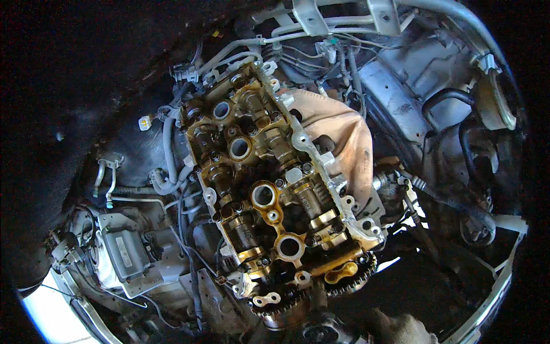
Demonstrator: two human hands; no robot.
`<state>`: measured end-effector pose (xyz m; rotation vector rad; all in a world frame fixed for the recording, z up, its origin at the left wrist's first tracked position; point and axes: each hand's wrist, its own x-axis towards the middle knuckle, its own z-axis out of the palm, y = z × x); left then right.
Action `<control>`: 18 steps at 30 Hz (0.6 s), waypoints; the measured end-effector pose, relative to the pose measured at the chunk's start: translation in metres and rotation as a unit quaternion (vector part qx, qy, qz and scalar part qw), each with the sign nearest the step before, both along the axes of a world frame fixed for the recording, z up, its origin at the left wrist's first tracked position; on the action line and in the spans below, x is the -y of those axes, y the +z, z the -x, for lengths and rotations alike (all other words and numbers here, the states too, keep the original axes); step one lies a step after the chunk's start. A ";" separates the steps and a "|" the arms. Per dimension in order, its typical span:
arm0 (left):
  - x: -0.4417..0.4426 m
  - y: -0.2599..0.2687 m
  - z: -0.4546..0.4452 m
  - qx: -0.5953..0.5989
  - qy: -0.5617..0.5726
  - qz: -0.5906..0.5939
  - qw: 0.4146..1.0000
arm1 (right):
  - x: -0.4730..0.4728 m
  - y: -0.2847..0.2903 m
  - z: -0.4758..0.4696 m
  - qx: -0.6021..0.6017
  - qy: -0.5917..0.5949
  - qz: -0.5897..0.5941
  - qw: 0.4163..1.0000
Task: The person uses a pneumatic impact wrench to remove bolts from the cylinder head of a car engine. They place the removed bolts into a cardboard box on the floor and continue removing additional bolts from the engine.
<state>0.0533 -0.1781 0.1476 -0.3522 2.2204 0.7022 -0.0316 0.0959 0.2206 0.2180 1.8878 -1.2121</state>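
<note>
At the bottom edge, right of centre, a grey-brown gloved hand (pixel 401 329), apparently my right hand, is partly visible; its fingers are dark and hidden, so its hold cannot be told. It is nearest the timing end of the engine. My left hand is out of view. Before me lies an uncovered engine cylinder head (pixel 303 139), oily and amber-stained. An intake-side camshaft (pixel 223 182) and another camshaft (pixel 311 200) flank several round spark plug tubes (pixel 264 196). Toothed camshaft sprockets (pixel 354 281) show at the lower end, beside a small metal link-shaped plate (pixel 266 299).
A rusty-tan exhaust heat shield (pixel 348 124) adjoins the head's right side. Hoses (pixel 169 150), a loose white connector (pixel 145 123) and a boxed electronic module (pixel 125 253) are at left. Metal pipes (pixel 240 43) cross above; a ribbed hose (pixel 464 208) runs at right.
</note>
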 end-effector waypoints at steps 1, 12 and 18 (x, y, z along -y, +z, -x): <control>0.000 0.004 -0.003 -0.006 -0.002 -0.003 1.000 | 0.001 0.001 -0.003 -0.001 0.001 -0.005 1.000; -0.045 0.041 0.025 -0.306 0.034 -0.047 0.950 | 0.004 -0.004 -0.012 -0.096 0.043 -0.054 0.993; -0.072 0.035 0.074 -0.464 -0.141 0.025 0.874 | 0.001 -0.014 -0.026 -0.163 -0.006 0.009 0.987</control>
